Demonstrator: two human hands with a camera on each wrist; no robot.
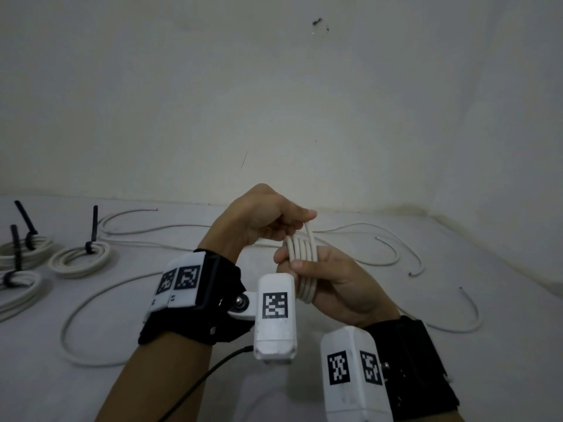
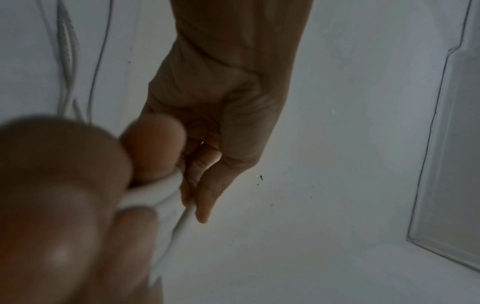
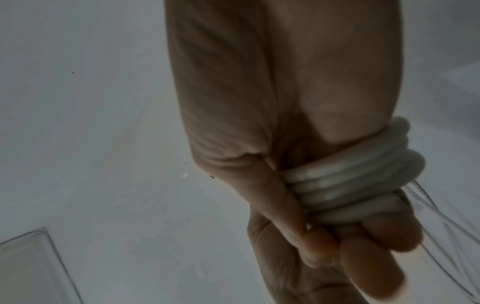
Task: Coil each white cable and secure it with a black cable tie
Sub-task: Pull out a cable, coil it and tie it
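Three tied coils [image 1: 79, 258] far left, loose cables [image 1: 387, 251] behind, both hands [image 1: 329, 278] gripping white cable [image 1: 300, 251]

A plain indoor room, probably in a home — a bare, scuffed off-white wall [image 1: 274, 102] meets a white sheet-covered surface [image 1: 396, 300] at a corner. White cables [image 1: 170, 229] lie loose across it — three coiled bundles [image 1: 80, 258] with black ties [image 1: 94, 223] sit left.
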